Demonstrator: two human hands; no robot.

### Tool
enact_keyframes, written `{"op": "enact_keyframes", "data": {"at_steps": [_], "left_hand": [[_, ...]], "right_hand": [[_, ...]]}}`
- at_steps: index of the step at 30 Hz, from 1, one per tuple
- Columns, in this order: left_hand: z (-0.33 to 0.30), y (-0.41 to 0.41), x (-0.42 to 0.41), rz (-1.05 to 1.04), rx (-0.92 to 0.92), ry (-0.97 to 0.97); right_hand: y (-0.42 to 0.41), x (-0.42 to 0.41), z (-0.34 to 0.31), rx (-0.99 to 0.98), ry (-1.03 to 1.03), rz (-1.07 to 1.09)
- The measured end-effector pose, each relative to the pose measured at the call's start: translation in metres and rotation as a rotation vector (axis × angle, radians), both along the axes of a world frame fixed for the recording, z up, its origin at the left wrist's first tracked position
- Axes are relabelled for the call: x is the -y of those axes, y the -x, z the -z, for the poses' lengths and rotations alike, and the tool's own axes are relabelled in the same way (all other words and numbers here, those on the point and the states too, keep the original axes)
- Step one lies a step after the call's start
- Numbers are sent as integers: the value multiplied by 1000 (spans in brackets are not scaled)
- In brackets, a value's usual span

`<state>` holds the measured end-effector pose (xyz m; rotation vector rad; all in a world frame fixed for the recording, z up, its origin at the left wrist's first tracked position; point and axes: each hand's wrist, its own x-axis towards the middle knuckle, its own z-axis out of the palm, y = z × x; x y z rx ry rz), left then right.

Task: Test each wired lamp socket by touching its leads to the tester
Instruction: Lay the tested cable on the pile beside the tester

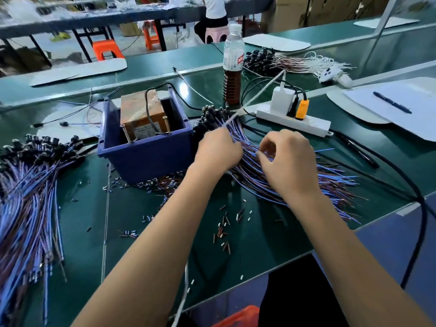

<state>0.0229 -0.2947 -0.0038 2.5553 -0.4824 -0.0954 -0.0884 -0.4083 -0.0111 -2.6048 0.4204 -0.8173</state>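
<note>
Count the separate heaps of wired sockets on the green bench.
3: one at the left edge, one under both hands right of the blue bin, one far behind the bottle.

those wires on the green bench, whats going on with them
A person is working in the pile of wired sockets right of the blue bin. The left hand and right hand both pinch leads there. The tester sits in the bin, nothing touching its screws. Another pile lies at left.

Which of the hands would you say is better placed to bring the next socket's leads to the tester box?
Left, probably: the left hand already grips wires of the bundle beside the tester box; the right hand is farther away.
</note>
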Motion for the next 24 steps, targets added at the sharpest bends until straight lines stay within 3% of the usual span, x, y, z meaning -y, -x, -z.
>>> {"op": "enact_keyframes", "data": {"at_steps": [4,10,13,17,20,24], "left_hand": [[-11,10,-52,79,-248,-18],[-18,22,-164,-161,-259,-41],[-14,23,-215,-356,-142,-131],[-4,24,-264,-730,184,-162],[-1,14,-287,-819,397,-181],[-2,-15,-313,-886,379,-278]], "right_hand": [[-9,-44,-9,169,-68,-188],[-28,-141,-11,95,-91,-565],[-47,-194,-7,-51,-67,-679],[-77,-258,-5,-316,-120,-780],[-88,-295,0,-508,-44,-905],[-99,-311,3,-595,114,-878]]}}
